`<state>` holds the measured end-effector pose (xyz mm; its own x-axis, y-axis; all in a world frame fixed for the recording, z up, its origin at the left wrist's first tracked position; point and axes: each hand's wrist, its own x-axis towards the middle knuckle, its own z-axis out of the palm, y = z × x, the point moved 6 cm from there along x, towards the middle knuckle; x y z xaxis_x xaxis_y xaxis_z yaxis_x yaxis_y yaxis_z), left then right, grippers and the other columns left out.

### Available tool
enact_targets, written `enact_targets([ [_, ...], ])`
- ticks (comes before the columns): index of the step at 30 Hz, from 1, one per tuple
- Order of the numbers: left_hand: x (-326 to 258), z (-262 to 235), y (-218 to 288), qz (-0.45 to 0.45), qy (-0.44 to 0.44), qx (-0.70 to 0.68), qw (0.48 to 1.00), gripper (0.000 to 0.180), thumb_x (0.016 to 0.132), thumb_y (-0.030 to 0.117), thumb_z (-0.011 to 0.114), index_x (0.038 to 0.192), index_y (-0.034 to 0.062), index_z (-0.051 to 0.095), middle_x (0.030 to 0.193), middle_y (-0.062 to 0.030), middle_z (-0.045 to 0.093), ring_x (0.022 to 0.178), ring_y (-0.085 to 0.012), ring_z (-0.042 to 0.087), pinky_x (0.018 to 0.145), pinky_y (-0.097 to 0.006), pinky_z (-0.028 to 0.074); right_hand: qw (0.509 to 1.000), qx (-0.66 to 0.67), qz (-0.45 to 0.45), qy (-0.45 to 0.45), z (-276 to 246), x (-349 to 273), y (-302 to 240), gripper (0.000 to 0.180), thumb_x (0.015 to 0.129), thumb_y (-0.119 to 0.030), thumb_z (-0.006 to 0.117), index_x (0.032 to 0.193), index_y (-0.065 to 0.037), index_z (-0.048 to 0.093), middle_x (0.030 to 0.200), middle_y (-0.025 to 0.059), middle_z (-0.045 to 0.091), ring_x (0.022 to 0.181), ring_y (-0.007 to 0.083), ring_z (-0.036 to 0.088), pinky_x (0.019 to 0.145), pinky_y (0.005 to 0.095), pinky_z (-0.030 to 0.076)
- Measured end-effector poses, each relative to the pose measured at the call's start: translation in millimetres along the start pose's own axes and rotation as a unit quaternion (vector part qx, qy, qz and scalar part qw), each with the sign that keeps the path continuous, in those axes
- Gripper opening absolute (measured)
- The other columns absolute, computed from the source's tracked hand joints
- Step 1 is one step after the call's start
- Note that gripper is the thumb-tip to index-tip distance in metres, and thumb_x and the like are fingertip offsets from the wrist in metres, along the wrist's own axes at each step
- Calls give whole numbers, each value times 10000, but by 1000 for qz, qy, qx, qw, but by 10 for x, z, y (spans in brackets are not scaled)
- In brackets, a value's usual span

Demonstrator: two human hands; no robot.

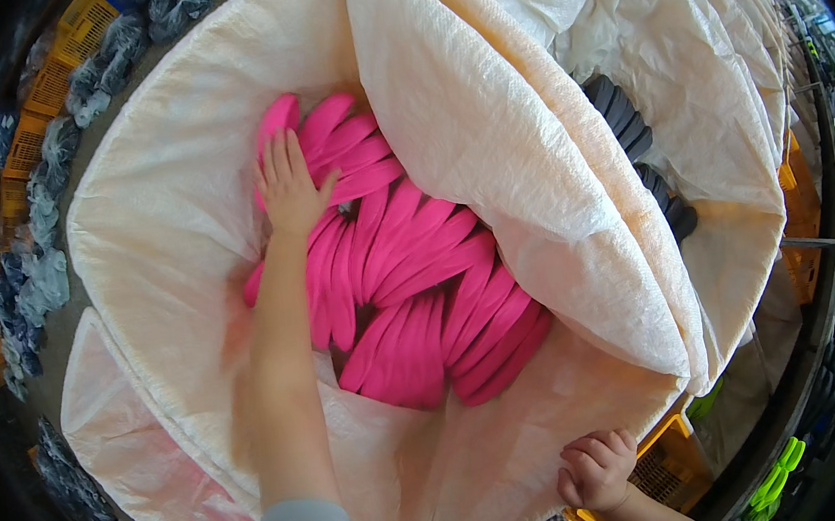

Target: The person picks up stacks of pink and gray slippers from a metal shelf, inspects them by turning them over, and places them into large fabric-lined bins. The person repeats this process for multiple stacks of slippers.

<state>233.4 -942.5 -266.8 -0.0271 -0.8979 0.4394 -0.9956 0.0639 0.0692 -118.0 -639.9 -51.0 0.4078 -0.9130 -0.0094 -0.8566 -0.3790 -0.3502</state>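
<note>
A large cream woven sack (159, 185) gapes in front of me, with several bundles of bright pink, flat, round-ended pieces (407, 251) stacked inside; they look like shoe soles. My left hand (294, 184) reaches into the sack and lies on the pieces at its far left, fingers stretched out and thumb apart, gripping nothing. At the sack's near right rim, my right hand (596, 469) is closed with its fingers curled. Whatever may be inside that hand is hidden.
A second cream sack (717, 131) on the right holds dark grey pieces (620, 115). Orange crates (47, 87) and clear plastic bags (43, 281) line the left. A yellow-orange crate (673, 462) stands by my right hand. Bright green pieces (775, 477) hang at the lower right.
</note>
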Motion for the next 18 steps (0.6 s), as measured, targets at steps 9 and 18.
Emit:
enact_targets([
  [9, -49, 961, 397, 6, -166, 37, 985, 899, 819, 642, 499, 1460, 61, 257, 1522, -100, 258, 1372, -268, 297, 1051, -649, 208, 999, -14, 21, -36, 19, 25, 38, 171, 565, -214, 619, 725, -154, 619, 745, -42, 626, 673, 135, 576, 596, 298, 368],
  [18, -47, 1059, -7, 21, -234, 267, 935, 831, 900, 600, 429, 1380, -73, 345, 1425, -244, 372, 1315, -345, 383, 1092, -407, 319, 998, 43, 38, -26, 52, -77, 100, 221, 652, -226, 664, 837, -112, 626, 879, 17, 623, 788, 185, 594, 636, 325, 407],
])
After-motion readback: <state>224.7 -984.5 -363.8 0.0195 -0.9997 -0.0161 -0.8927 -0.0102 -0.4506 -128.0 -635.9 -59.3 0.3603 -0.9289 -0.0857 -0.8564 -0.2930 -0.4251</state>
